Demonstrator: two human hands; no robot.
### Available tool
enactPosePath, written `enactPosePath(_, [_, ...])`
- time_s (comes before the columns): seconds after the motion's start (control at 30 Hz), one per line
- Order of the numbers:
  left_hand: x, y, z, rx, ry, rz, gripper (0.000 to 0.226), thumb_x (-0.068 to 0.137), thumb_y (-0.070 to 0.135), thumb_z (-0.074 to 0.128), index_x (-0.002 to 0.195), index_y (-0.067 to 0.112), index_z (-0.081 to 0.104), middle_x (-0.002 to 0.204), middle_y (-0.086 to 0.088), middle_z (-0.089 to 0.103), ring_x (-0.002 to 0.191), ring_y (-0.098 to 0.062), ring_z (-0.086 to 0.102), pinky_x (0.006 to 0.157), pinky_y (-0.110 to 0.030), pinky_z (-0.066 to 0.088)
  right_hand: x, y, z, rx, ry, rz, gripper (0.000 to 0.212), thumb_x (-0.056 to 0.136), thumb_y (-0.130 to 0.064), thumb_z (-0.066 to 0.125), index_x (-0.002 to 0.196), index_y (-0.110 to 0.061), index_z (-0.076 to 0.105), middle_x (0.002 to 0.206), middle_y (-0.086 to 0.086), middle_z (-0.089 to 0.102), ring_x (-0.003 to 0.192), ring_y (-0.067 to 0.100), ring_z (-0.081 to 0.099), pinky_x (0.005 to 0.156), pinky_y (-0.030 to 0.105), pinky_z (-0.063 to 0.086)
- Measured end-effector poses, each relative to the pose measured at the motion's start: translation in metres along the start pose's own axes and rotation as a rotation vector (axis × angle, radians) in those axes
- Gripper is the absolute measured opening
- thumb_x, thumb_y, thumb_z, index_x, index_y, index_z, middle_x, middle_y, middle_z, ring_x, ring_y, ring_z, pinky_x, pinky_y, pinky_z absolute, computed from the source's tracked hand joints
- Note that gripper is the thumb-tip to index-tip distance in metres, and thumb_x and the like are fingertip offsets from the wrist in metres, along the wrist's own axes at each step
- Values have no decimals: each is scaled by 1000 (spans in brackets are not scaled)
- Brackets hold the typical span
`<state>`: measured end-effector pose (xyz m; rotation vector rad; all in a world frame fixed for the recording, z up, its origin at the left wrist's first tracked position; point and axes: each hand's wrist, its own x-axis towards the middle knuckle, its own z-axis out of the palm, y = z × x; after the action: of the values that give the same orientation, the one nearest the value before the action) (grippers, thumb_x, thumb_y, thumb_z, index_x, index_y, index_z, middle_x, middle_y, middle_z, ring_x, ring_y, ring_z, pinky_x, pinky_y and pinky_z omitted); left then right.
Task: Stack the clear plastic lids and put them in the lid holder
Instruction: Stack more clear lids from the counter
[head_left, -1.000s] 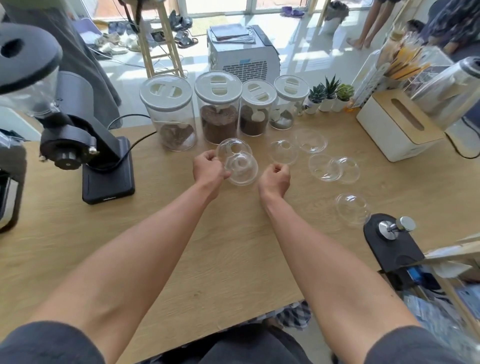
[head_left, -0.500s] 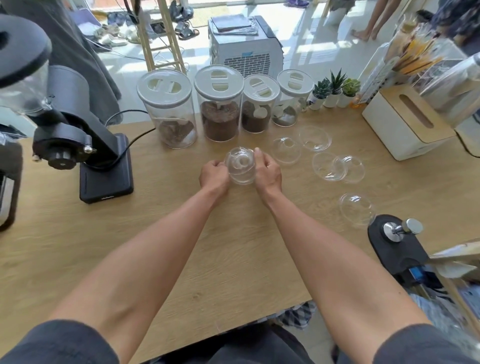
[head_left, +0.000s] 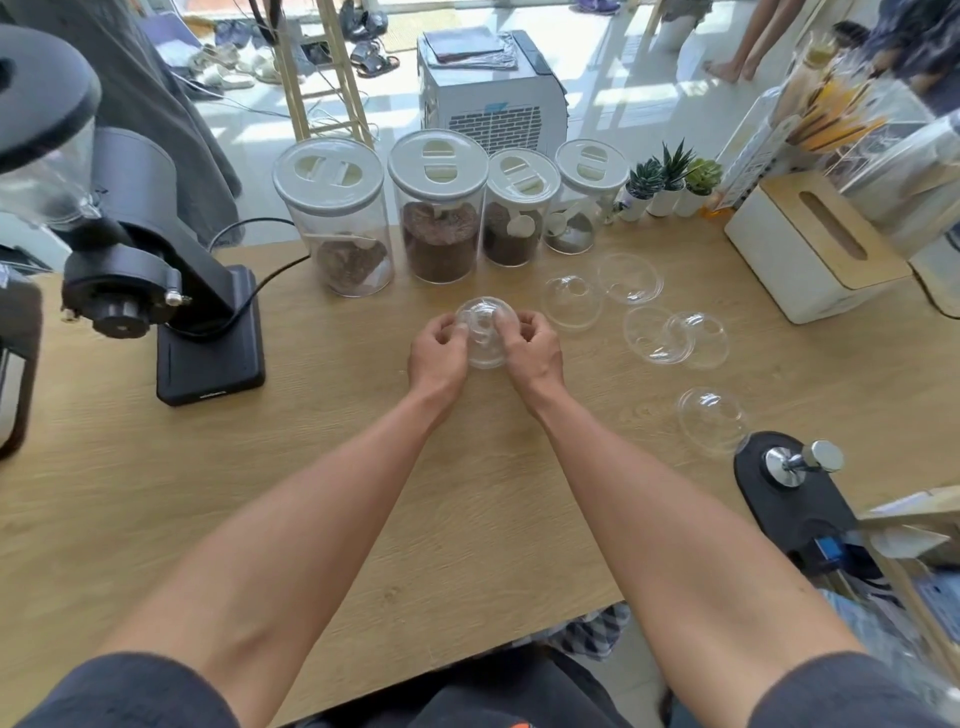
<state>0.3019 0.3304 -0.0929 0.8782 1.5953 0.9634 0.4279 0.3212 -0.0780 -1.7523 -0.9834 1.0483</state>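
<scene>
My left hand (head_left: 439, 353) and my right hand (head_left: 531, 349) both grip a small stack of clear dome lids (head_left: 484, 330) just above the middle of the wooden table (head_left: 322, 467). Several more clear lids lie loose to the right: one (head_left: 571, 301) next to the stack, one (head_left: 629, 278) behind it, two overlapping ones (head_left: 675, 339), and one (head_left: 711, 420) near the right front. A clear holder with lids (head_left: 883, 150) stands at the far right, partly blurred.
A black grinder (head_left: 156, 291) stands at the left. Several clear jars with white lids (head_left: 441, 208) line the back edge. Small potted plants (head_left: 670, 182) and a white tissue box (head_left: 815, 244) stand at the back right. A black tamper stand (head_left: 789, 483) sits at the right front.
My right hand has come in from the right and closed on the lids held by my left hand. The two separate lids are now pressed together into one stack.
</scene>
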Motion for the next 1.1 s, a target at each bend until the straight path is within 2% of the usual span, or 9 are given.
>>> enactPosePath(0.13, [-8, 6, 3, 77, 24, 68, 46, 96, 45, 62, 135, 20, 65, 125, -2, 73, 113, -19, 69, 104, -42, 54, 3, -1, -1, -78, -4, 7, 37, 98, -57, 59, 115, -25, 67, 101, -7, 72, 99, 16, 70, 94, 42, 59])
enactPosePath(0.2, [-6, 12, 5, 99, 34, 60, 46, 99, 46, 60, 135, 18, 65, 126, -3, 72, 114, -20, 68, 105, -42, 53, 5, -5, 1, -115, 0, 28, 51, 95, -65, 55, 117, -22, 71, 106, -4, 75, 102, 18, 71, 96, 43, 58])
enactPosePath(0.37, [2, 12, 6, 200, 53, 32, 72, 85, 73, 50, 132, 21, 66, 125, -1, 73, 115, -22, 68, 103, -44, 53, 6, -7, -1, -181, 8, 44, 62, 97, -70, 49, 112, -14, 73, 110, 6, 77, 104, 25, 69, 88, 39, 54])
enactPosePath(0.43, [1, 12, 5, 217, 36, 43, 65, 92, 67, 51, 132, 18, 67, 124, -2, 74, 115, -22, 68, 104, -42, 53, 5, -6, -1, -165, -1, 39, 58, 100, -65, 49, 112, -13, 73, 110, 7, 76, 103, 25, 69, 86, 37, 52])
enactPosePath(0.63, [-5, 4, 3, 219, 1, 118, 47, 103, 50, 51, 131, 17, 69, 123, -1, 75, 113, -19, 67, 101, -36, 52, 4, 0, -2, -129, -52, -27, 51, 98, -62, 51, 117, -20, 73, 115, 2, 76, 111, 22, 69, 102, 44, 54])
enactPosePath(0.8, [0, 8, 7, 20, 10, 49, 23, 102, 28, 57, 107, 15, 76, 101, 1, 77, 92, -16, 67, 79, -27, 49, 9, -2, -1, 54, -44, 97, 23, 99, -43, 63, 97, -22, 69, 101, 1, 77, 104, 25, 73, 95, 43, 58])
enactPosePath(0.87, [-4, 9, 5, -85, -1, 14, 19, 103, 16, 56, 111, 16, 73, 106, 3, 74, 95, -15, 66, 82, -27, 52, 8, 0, 3, 142, -16, 113, 24, 97, -39, 63, 98, -18, 74, 102, 6, 80, 106, 30, 74, 96, 47, 59])
enactPosePath(0.97, [-3, 4, 2, -209, 12, -12, 28, 100, 9, 57, 123, 9, 72, 118, -6, 76, 111, -28, 72, 100, -42, 58, 10, 8, 6, 194, -2, 114, 30, 97, -35, 57, 106, -14, 77, 106, 8, 80, 106, 30, 74, 98, 51, 59])
enactPosePath(1.1, [-4, -2, -3, -298, 50, -65, 26, 96, 5, 60, 117, 11, 74, 113, -11, 78, 107, -30, 74, 94, -42, 60, 4, 8, 6, 223, 23, 103, 37, 95, -31, 58, 119, -8, 74, 112, 9, 79, 110, 28, 74, 99, 48, 61])
